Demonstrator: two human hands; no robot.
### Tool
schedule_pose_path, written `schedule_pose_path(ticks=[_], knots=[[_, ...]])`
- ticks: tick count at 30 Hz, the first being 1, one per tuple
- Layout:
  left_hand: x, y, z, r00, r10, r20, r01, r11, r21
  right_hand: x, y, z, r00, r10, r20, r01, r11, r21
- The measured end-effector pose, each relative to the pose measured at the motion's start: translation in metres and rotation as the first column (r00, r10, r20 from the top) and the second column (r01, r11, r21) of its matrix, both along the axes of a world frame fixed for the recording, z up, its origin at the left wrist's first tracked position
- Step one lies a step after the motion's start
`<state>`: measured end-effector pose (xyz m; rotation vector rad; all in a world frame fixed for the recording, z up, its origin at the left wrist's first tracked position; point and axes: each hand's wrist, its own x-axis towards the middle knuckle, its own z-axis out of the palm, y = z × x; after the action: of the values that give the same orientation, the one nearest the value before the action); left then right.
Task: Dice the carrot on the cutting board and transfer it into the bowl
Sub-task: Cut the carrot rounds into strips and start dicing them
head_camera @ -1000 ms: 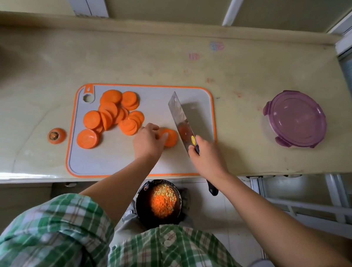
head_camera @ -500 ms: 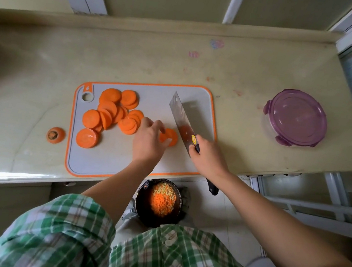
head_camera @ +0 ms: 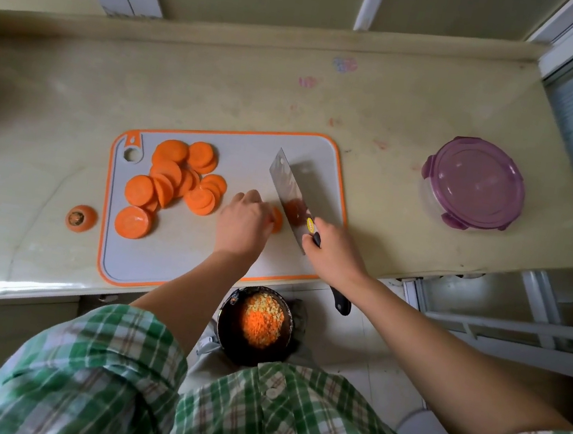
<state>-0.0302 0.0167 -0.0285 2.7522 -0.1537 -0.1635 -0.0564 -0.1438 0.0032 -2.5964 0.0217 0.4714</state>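
A grey cutting board with an orange rim (head_camera: 175, 256) lies on the counter. Several round carrot slices (head_camera: 171, 181) are piled on its left half. My left hand (head_camera: 245, 223) holds down a small stack of carrot slices (head_camera: 278, 220) near the board's middle, its curled fingers on top of them. My right hand (head_camera: 333, 251) grips the handle of a cleaver (head_camera: 290, 195), whose blade stands edge-down just right of that stack. A dark bowl (head_camera: 225, 319) with diced carrot sits below the counter's front edge, between my arms.
A carrot top (head_camera: 81, 218) lies on the counter left of the board. A round container with a purple lid (head_camera: 474, 183) stands at the right. The counter ends at the right against a window frame; floor shows below the front edge.
My left hand has slid a little to the right and covers more of the small carrot stack. The cleaver has come closer to the stack.
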Motion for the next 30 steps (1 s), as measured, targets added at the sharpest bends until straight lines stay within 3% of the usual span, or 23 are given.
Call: schedule_pose_path(ticks=[8,11,13,16,21,30], knots=[[-0.01,0.018,-0.005,0.997,-0.063,0.045,0.07,0.98,-0.187,0.002,0.003,0.0,1.0,0.02,0.013,-0.02,1.0,0.021],[-0.01,0.017,-0.004,0.984,0.179,-0.024,-0.178,0.939,-0.296,0.004,0.003,0.004,0.999,0.029,0.04,-0.03,0.999,0.02],[-0.007,0.014,-0.002,0.908,0.371,-0.193,-0.415,0.857,-0.306,0.006,0.004,0.006,0.997,0.042,0.057,-0.043,0.999,0.024],[-0.002,0.006,-0.005,0.802,0.441,-0.402,-0.57,0.767,-0.295,0.006,0.006,0.006,0.996,0.075,0.056,-0.075,0.997,0.01],[0.007,0.001,-0.011,0.713,0.48,-0.512,-0.673,0.672,-0.308,0.005,0.006,0.003,0.994,0.096,0.057,-0.096,0.995,-0.009],[0.011,0.003,-0.007,0.661,0.452,-0.598,-0.727,0.584,-0.362,0.008,0.008,0.004,0.986,0.163,0.033,-0.162,0.986,-0.05]])
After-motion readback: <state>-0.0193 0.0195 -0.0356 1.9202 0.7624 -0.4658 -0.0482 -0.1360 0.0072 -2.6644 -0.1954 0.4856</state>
